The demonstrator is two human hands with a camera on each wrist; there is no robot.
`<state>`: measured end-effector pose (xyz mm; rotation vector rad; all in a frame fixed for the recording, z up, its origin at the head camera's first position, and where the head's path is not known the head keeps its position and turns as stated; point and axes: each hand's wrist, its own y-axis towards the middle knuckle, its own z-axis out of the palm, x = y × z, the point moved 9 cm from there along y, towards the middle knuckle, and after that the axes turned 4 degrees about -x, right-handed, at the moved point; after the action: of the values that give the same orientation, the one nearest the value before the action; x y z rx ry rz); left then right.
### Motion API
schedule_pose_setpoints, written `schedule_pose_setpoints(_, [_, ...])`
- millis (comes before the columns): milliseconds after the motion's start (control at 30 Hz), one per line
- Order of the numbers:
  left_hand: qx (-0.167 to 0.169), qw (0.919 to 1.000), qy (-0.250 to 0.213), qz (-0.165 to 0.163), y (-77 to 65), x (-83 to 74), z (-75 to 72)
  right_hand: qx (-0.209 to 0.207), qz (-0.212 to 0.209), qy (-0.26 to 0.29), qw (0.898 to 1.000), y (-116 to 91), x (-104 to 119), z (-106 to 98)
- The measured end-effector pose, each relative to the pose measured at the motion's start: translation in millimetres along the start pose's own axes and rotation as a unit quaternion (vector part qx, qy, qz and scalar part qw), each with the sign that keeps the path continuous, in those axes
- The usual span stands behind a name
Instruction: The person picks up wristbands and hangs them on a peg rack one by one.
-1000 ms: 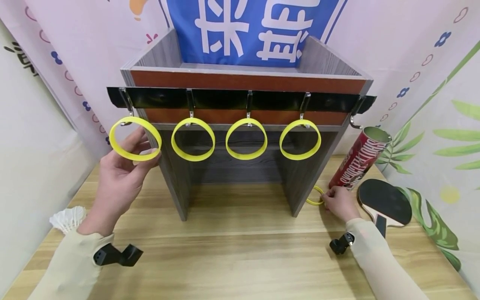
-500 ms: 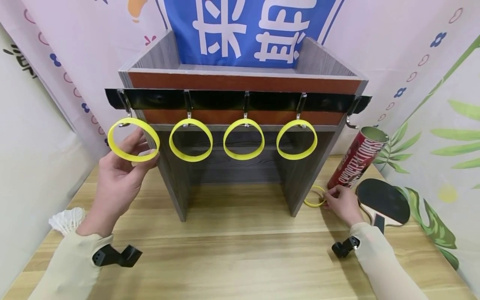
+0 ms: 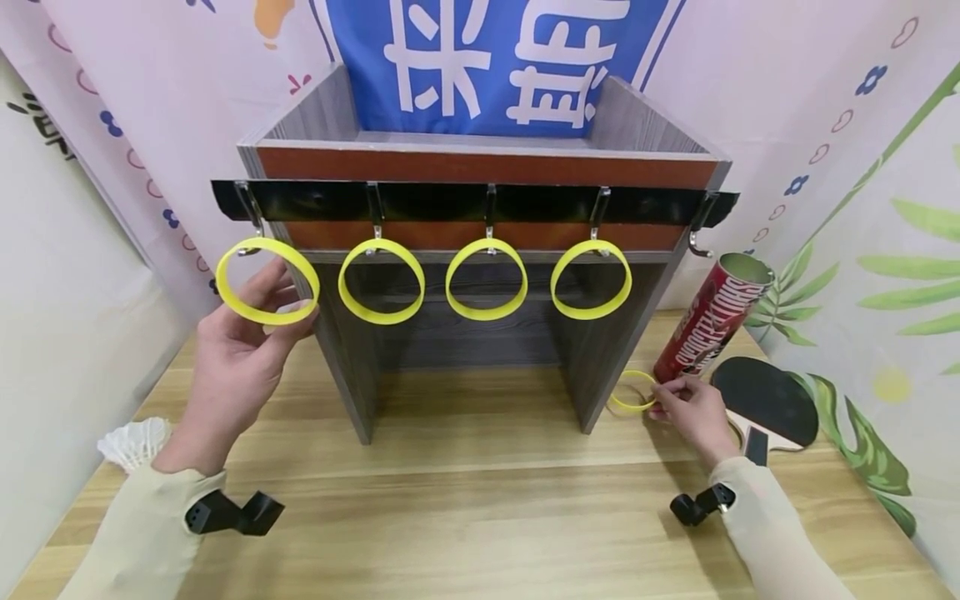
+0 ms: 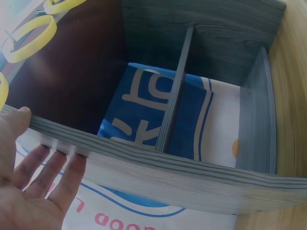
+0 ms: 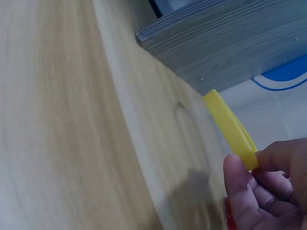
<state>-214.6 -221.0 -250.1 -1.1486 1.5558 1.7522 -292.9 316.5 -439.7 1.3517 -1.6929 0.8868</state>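
Note:
My left hand (image 3: 240,358) grips the left side panel of a grey wooden shelf (image 3: 351,375). In the left wrist view its thumb lies on the panel's front edge and its fingers touch the outer face. Between thumb and fingers, my right hand (image 3: 697,412) pinches a yellow ring (image 5: 230,129), raised a little off the table with its shadow below. Several like rings hang from hooks on a black rail (image 3: 435,202) along the shelf's front. The leftmost hung ring (image 3: 267,317) overlaps my left hand in the head view. The rightmost hook (image 3: 697,243) bears no ring.
A red open-topped tube (image 3: 705,321) stands just behind my right hand, with a table tennis bat (image 3: 772,404) beside it. By my left wrist lies a shuttlecock (image 3: 135,442). Everything stands on a wooden table (image 3: 465,508), against printed cloth.
My right hand has lifted the yellow ring slightly off the table and shifted a little to the right. My left hand keeps its hold on the shelf panel.

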Motion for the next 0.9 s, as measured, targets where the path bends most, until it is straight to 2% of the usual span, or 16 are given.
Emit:
schedule_pose_setpoints(167, [0.000, 1.0000, -0.001, 0.001, 0.0, -0.8, 0.9, -0.013, -0.001, 0.033, 0.999, -12, 6, -9])
schedule_pose_setpoints(300, [-0.003, 1.0000, -0.004, 0.001, -0.5, -1.2, 0.1, -0.011, -0.009, 0.088, 0.996, -24, 14, -16])
schedule_pose_setpoints(533, [-0.003, 1.0000, -0.003, -0.001, -0.6, -0.6, -0.5, -0.001, -0.040, 0.220, 0.975, -47, 33, -28])
schedule_pose_setpoints(800, [-0.002, 0.9999, 0.011, -0.003, -0.8, -0.3, -0.6, -0.019, -0.100, 0.264, 0.959, -70, 71, -46])
schedule_pose_setpoints(900, [-0.001, 0.9999, 0.016, -0.002, -0.7, -0.3, -0.4, -0.021, -0.138, 0.287, 0.948, -80, 91, -52])
